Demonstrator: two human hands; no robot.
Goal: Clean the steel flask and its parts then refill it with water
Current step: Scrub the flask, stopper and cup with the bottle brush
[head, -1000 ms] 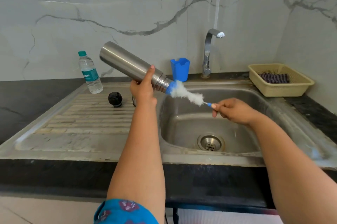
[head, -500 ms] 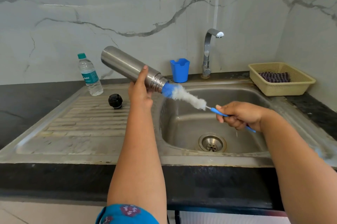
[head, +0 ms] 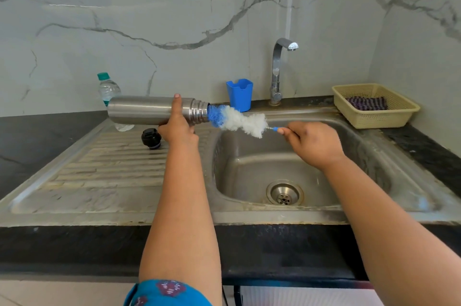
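Steel flask (head: 149, 110) lies level in the air above the seam between drainboard and sink basin (head: 324, 196), its threaded mouth turned toward the tap side. The left hand (head: 178, 127) grips its body near the neck, fingers (head: 176, 103) wrapped round it from below with one laid over the top. A bottle brush (head: 239, 120), blue bristles at the tip and white fluff behind, has only that tip at the mouth; most of the head is outside. The right hand (head: 313, 142) pinches the blue handle end, fingers closed tight on it.

This looks like the scrubbing of the flask's inside, with rinsing, the other parts and the refill yet to come. The next stroke calls for the brush to run along the flask's axis so the head passes the narrow neck, and for a firm left grip against the push.

The black cap (head: 150, 138) sits on the drainboard just below the flask, a plastic water bottle (head: 107, 91) behind it. The tap (head: 280, 68) looks shut off.
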